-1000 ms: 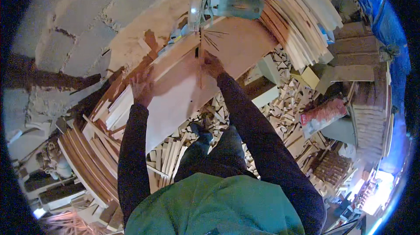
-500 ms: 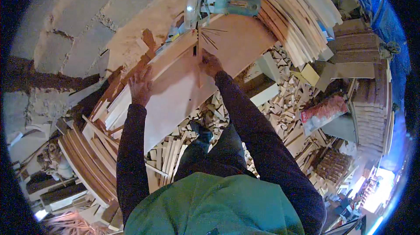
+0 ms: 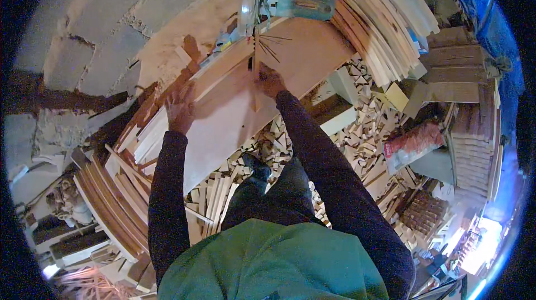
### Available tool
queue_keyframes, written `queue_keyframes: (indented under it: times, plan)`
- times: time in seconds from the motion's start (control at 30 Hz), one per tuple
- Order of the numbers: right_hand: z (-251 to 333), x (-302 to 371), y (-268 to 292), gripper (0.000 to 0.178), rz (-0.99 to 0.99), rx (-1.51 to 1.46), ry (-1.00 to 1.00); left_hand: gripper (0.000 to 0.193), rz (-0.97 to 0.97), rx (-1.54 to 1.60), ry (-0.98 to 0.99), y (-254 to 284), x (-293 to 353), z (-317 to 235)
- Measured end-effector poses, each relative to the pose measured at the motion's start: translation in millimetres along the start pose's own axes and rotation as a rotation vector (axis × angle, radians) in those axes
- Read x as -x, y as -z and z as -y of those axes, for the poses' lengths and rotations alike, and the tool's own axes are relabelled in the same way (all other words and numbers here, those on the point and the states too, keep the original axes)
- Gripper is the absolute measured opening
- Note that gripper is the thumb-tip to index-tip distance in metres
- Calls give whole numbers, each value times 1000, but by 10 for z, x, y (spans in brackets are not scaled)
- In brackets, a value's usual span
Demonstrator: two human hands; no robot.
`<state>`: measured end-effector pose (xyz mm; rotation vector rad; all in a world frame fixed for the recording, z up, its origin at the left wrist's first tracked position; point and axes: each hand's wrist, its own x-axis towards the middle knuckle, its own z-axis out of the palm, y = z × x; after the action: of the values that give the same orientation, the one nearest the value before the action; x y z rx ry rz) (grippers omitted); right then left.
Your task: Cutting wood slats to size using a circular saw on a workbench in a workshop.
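A pale wooden work table [image 3: 215,144] slants across the view, with a saw machine [image 3: 301,2] at its far end. My left hand [image 3: 180,111] lies over the table's left side, fingers stretched out, beside the near end of a long light wooden strip [image 3: 223,72]. My right hand [image 3: 269,81] is further right, close to the saw, with its fingers curled against a narrow upright-looking wooden strip [image 3: 256,90]. Its fingertips are partly hidden behind that strip. A small dark slot [image 3: 250,64] shows just left of the right fingers. Several dark lines [image 3: 271,48] mark the table beyond.
Long boards [image 3: 385,26] are stacked at the far right. Offcuts [image 3: 357,110] cover the ground right of the table, around an open box [image 3: 335,104] and a red-and-white bag [image 3: 413,146]. Curved wooden pieces [image 3: 106,210] lie at the near left. A block wall [image 3: 106,21] stands behind.
The fingers of my left hand have shifted slightly and look a little blurred. My right hand stays at nearly the same place by the narrow strip. The whole view has moved very slightly.
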<state>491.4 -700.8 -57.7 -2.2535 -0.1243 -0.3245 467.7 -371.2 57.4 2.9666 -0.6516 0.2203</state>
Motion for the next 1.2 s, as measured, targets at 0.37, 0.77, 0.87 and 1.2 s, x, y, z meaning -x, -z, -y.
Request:
queue_keyframes:
  times: [0.37, 0.77, 0.87, 1.2]
  plan:
    - [-20, 2, 32, 47, 67, -86, -163, 65, -12, 11, -18, -143, -42, 74]
    - [167, -6, 102, 56, 87, -157, -209, 72, -202, -47, -68, -345, -228, -46]
    - [320, 0, 171, 54, 134, -62, -175, 77, -104, -66, 36, -388, -352, -139]
    - [-63, 5, -75, 46, 47, -104, -166, 79, 30, 146, 170, -317, -680, -336]
